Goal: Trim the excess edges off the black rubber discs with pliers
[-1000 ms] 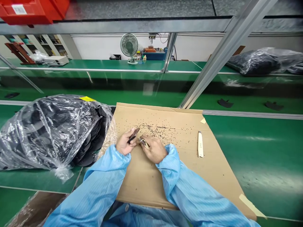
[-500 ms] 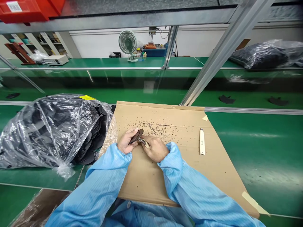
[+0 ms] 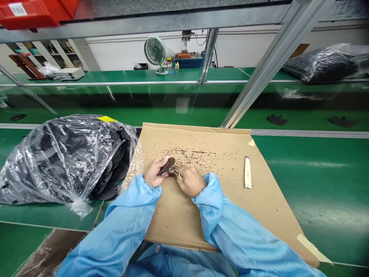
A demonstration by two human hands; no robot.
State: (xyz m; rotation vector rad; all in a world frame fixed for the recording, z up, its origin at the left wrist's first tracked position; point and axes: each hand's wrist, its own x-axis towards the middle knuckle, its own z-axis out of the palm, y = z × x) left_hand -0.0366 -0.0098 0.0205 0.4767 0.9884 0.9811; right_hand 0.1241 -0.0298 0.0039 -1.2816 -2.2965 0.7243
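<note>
My left hand (image 3: 155,172) is closed on a flat black rounded piece (image 3: 166,166), held tilted above the cardboard. In my right hand (image 3: 190,181) is a small pair of cutting pliers (image 3: 175,172) with metal jaws and pale handles, mostly hidden by my fingers. The jaws meet the right edge of the black piece; whether they are closed on it I cannot tell. Beneath both hands lies a cardboard sheet (image 3: 230,215), strewn with tiny black bits (image 3: 193,156) just beyond my fingers. A cream-handled knife (image 3: 247,173) rests on the cardboard to the right.
At left, a clear plastic bag (image 3: 57,161) spills similar black pieces (image 3: 113,173). Tape (image 3: 314,248) holds the cardboard's near right corner on the green bench (image 3: 317,169). A slanted metal post (image 3: 259,69) rises behind. Two black pieces lie beyond the rail, one of them notched (image 3: 277,119).
Both hands keep nearly the same pose, the pliers staying at the edge of the black piece. The view has shifted very slightly.
</note>
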